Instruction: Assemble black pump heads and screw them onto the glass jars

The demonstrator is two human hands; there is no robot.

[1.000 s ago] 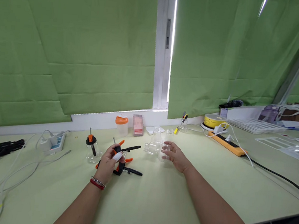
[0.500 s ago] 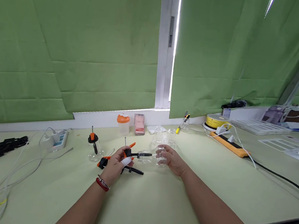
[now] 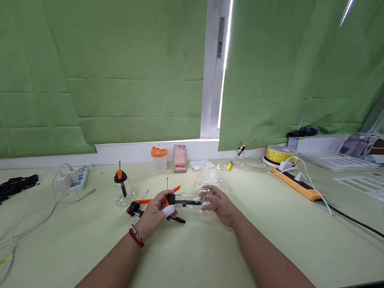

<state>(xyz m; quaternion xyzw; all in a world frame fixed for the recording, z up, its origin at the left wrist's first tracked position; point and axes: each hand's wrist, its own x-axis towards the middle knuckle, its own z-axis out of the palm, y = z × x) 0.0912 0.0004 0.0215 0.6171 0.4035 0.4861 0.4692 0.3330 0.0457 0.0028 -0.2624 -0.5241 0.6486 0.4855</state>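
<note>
My left hand (image 3: 158, 209), with a white wrap on the thumb, is closed on a black and orange pump sprayer head (image 3: 171, 199). Its black tube runs inside a clear plastic bottle (image 3: 190, 202) lying on its side. The bottle's wide end is gripped by my right hand (image 3: 218, 204), fingers curled round it. The head's cap is at the bottle neck; whether they touch is unclear. Beneath and left of my left hand lies another sprayer head (image 3: 134, 208), partly hidden. A bottle with a sprayer head fitted (image 3: 120, 187) stands upright further left.
Clear empty bottles (image 3: 204, 174) stand behind my right hand. At the back are an orange-lidded cup (image 3: 159, 159), a small box (image 3: 179, 158) and a jar with tools (image 3: 239, 159). An orange power strip (image 3: 297, 185) lies right; white cables (image 3: 16, 223) and black parts (image 3: 5, 193) lie left.
My left hand has moved right, pushing the sprayer head's tube deeper into the bottle, so the cap is now at the neck. My right hand stays nearly still.
</note>
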